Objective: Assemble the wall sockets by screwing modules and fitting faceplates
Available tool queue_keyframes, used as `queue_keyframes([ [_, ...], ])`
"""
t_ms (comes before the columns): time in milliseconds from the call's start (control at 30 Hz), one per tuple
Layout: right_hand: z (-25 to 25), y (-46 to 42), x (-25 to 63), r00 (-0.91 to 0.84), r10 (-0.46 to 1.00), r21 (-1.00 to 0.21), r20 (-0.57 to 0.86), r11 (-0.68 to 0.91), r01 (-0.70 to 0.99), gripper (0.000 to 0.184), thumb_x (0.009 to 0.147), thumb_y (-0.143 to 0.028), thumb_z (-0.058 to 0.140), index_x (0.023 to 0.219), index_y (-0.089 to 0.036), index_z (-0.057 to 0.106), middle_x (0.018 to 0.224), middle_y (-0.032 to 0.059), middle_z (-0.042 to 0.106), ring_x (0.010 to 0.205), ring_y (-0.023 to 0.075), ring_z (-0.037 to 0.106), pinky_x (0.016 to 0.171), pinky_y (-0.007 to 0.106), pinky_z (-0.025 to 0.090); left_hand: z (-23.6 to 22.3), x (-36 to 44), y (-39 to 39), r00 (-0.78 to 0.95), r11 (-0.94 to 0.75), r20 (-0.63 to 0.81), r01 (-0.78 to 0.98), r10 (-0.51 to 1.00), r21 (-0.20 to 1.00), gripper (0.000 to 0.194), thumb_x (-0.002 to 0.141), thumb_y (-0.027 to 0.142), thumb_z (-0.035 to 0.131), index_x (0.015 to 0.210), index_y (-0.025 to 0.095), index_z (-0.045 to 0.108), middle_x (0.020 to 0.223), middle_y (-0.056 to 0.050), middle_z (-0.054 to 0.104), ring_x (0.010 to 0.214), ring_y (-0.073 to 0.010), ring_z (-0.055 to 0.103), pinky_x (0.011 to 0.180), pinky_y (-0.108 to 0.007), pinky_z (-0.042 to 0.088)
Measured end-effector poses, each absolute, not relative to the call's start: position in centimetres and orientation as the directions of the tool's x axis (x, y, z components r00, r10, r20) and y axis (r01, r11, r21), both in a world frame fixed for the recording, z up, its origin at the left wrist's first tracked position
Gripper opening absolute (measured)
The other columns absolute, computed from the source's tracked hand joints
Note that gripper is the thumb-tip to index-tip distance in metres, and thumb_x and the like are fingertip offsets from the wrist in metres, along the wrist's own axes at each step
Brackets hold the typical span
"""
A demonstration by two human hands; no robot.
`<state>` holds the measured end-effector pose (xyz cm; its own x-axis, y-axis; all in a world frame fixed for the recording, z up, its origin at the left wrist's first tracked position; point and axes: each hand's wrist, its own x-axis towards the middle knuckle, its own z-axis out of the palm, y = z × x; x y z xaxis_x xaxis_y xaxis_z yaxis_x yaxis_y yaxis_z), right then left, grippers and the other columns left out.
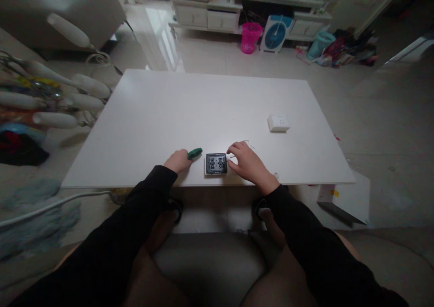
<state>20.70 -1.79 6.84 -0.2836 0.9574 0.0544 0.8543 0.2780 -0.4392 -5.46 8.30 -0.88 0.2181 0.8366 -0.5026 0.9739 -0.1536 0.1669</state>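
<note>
My left hand point(180, 161) is closed around a tool with a green handle point(195, 153); the rest of that tool is hidden, so its exact kind does not show. Just right of it, near the table's front edge, lies a wall socket point(216, 164) with its dark inner side facing up. My right hand point(247, 160) is beside the socket's right edge, thumb and fingers apart. A thin dark piece shows in the gap between them, too small to name. Beyond those fingers, a few thin wire-like pieces point(250, 143) lie on the white table point(190, 103).
A white socket box point(279, 122) stands on the table's right part. A lamp with white shades point(91, 86) reaches over the left edge. Across the floor are a pink basket point(250, 38), a blue-and-white fan point(276, 33) and a cabinet point(222, 20).
</note>
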Motion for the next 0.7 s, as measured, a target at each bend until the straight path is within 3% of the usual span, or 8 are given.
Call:
queue_keyframes([
  [233,6.8,-1.8,20.9,-0.282,0.956,-0.435,0.084,0.290,0.852,0.010,0.091,-0.016,0.063,0.100,-0.021,0.065,0.109,0.0105,0.068,0.109,0.0289,0.057,0.099,0.047,0.050,-0.7,-5.5,8.4,0.237,-0.149,-0.494,0.966,0.837,0.210,0.036,0.091,0.042,0.064,0.102,0.010,0.075,0.105,-0.026,0.076,0.098,-0.0351,0.074,0.076,-0.036,0.050],
  [333,6.6,-1.8,21.0,-0.280,0.956,-0.436,0.093,0.292,0.851,0.010,0.091,-0.017,0.064,0.099,-0.022,0.065,0.109,0.0101,0.068,0.108,0.0287,0.057,0.099,0.047,0.050,0.3,-5.0,8.5,0.243,-0.108,-0.473,0.950,0.847,0.294,0.035,0.090,0.045,0.064,0.092,0.011,0.074,0.091,-0.021,0.075,0.087,-0.0304,0.072,0.073,-0.034,0.047],
  [467,6.4,-1.8,20.6,-0.250,0.962,-0.488,0.110,0.271,0.830,0.010,0.092,-0.021,0.065,0.102,-0.021,0.065,0.109,0.0107,0.070,0.109,0.0289,0.060,0.099,0.048,0.052,3.2,-3.6,8.0,0.351,-0.040,-0.440,0.817,0.827,0.575,0.025,0.091,0.031,0.058,0.075,0.014,0.067,0.068,-0.007,0.063,0.065,-0.0186,0.059,0.065,-0.031,0.041],
  [600,6.3,-1.6,19.5,-0.094,0.992,-0.729,0.084,0.126,0.673,0.017,0.096,-0.028,0.064,0.111,-0.022,0.063,0.109,0.0099,0.074,0.102,0.0245,0.068,0.091,0.045,0.057,6.1,-2.0,6.3,0.540,0.025,-0.360,0.529,0.761,0.848,0.022,0.088,0.030,0.060,0.071,0.016,0.063,0.057,0.002,0.049,0.054,-0.0122,0.044,0.057,-0.027,0.034],
  [700,6.4,-1.3,18.7,-0.043,0.999,-0.857,0.000,0.022,0.516,0.019,0.096,-0.031,0.064,0.113,-0.023,0.062,0.102,0.0075,0.075,0.093,0.0208,0.072,0.081,0.039,0.060,7.2,-1.0,5.2,0.646,0.159,-0.346,0.331,0.681,0.930,0.020,0.086,0.034,0.065,0.076,0.015,0.066,0.054,0.005,0.042,0.048,-0.0089,0.034,0.050,-0.024,0.025],
])
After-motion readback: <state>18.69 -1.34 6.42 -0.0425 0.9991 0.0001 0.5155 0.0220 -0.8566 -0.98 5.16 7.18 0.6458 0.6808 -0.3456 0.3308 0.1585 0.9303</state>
